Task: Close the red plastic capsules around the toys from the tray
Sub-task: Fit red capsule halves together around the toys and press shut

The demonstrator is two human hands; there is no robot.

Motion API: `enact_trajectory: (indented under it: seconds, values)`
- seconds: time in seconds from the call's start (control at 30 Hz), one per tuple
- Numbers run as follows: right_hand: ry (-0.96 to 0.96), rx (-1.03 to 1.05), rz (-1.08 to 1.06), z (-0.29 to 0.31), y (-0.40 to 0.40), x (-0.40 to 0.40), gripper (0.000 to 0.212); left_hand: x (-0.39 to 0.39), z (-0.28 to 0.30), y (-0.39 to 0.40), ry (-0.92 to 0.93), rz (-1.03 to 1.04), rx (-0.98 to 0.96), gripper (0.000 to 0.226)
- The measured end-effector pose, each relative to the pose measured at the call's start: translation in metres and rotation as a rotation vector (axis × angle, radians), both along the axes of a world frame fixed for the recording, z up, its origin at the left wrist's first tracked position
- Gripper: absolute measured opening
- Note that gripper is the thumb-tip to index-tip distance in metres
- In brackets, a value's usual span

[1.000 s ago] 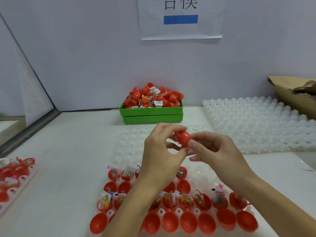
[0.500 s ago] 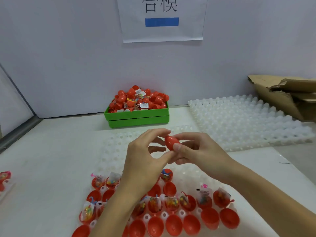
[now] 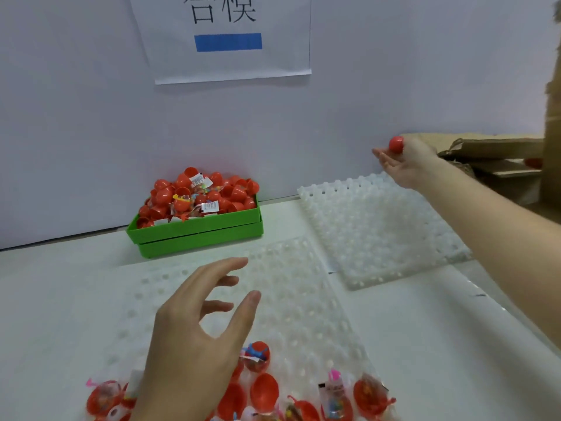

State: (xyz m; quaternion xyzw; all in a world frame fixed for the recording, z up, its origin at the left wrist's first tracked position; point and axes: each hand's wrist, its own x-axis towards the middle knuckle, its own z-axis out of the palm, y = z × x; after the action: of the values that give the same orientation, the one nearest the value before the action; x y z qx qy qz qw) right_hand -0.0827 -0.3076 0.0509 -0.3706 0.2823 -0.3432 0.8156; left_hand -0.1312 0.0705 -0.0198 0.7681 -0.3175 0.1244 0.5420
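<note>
Reaching far out to the side, the right hand (image 3: 403, 161) holds 1 closed red capsule (image 3: 396, 144) high up, near the brown cardboard box (image 3: 498, 153). The capsule is small, round and shiny, and it sits at the top of the hand against the thumb side. How tightly the fingers wrap it is hard to tell.

The left hand (image 3: 194, 338) hangs low over the clear tray (image 3: 303, 299) with its fingers spread apart, holding nothing. Under it, at the near end of the tray, sit open red capsule halves (image 3: 264, 391), some with little toys in clear bags (image 3: 334, 393).

Behind, by the wall, a green bin (image 3: 197, 235) is piled full of more red capsules (image 3: 197, 192). A second white bumpy tray (image 3: 379, 232) lies under the right arm. A paper sign (image 3: 227, 38) with a blue bar hangs on the wall.
</note>
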Motion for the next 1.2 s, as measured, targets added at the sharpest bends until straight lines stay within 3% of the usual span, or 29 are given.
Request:
enact_trajectory:
  seconds: [0.1, 0.2, 0.43, 0.5, 0.57, 0.67, 0.77, 0.83, 0.97, 1.2]
  values:
    - [-0.03, 0.038, -0.17, 0.01, -0.028, 0.007, 0.039, 0.001, -0.002, -0.002, -0.047, 0.025, -0.011, 0.039]
    - [-0.116, 0.103, -0.25, 0.013, -0.05, 0.012, 0.04, 0.004, -0.002, -0.004, -0.068, 0.02, -0.046, 0.038]
    - [-0.179, 0.172, -0.217, -0.011, -0.033, 0.018, 0.036, 0.004, 0.001, -0.005, -0.054, 0.029, -0.009, 0.031]
    - [-0.053, 0.018, -0.051, -0.024, -0.002, 0.007, 0.037, 0.006, -0.001, -0.002, -0.043, 0.048, 0.062, 0.013]
    - [0.093, -0.195, 0.096, -0.037, 0.027, -0.009, 0.034, 0.008, -0.002, 0.002, -0.019, 0.058, 0.151, 0.021]
    - [0.269, -0.635, 0.364, -0.045, 0.072, -0.041, 0.026, 0.01, -0.001, 0.008, 0.031, 0.035, 0.277, 0.013]
    - [0.345, -1.086, 0.617, -0.042, 0.117, -0.073, 0.024, 0.012, -0.001, 0.014, 0.039, 0.023, 0.359, 0.012]
    - [0.352, -1.279, 0.694, -0.04, 0.148, -0.087, 0.024, 0.013, -0.002, 0.016, 0.048, 0.013, 0.395, 0.013]
    - [0.289, -1.489, 0.718, -0.053, 0.195, -0.106, 0.02, 0.01, -0.005, 0.017, 0.079, -0.012, 0.468, 0.016]
    - [0.296, -1.594, 0.827, -0.082, 0.205, -0.115, 0.026, 0.012, -0.007, 0.016, 0.076, 0.001, 0.516, 0.017]
